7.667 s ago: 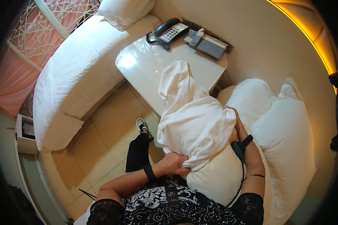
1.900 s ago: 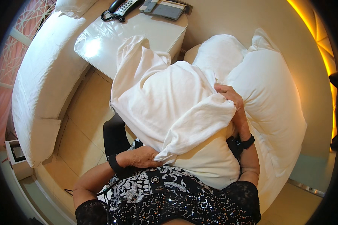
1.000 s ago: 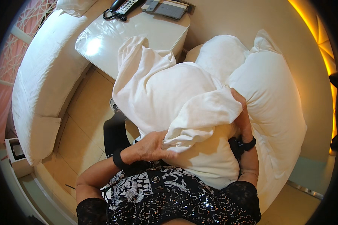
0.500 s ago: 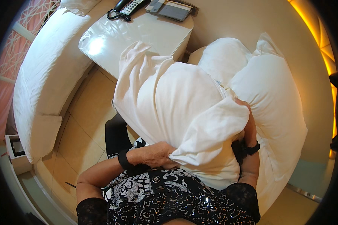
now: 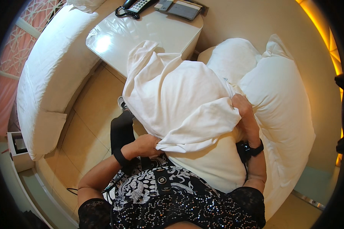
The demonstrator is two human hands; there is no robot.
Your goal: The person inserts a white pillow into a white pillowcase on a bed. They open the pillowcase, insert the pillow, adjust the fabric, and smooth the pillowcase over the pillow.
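Note:
A white pillowcase (image 5: 179,91) lies partly over a plump cream pillow (image 5: 210,171) in front of my body. Its folded open edge crosses the pillow, and the pillow's near end shows bare against my waist. My left hand (image 5: 144,145) is closed on the left end of that edge. At the right side of the opening, my right hand (image 5: 242,105) grips the pillowcase, with its fingertips partly hidden in the cloth. The far end of the case hangs loose and crumpled by the table corner.
White pillows (image 5: 275,91) are piled at the right along the wall. A glossy pale table (image 5: 153,32) ahead carries a black telephone (image 5: 135,7) and a grey folder (image 5: 179,9). The white-covered bed (image 5: 53,72) curves along the left, beside the tiled floor (image 5: 88,110).
Both hands have shifted slightly away from my body, the left one also leftward. The pillowcase's edge has moved away with them, and more of the cream pillow shows.

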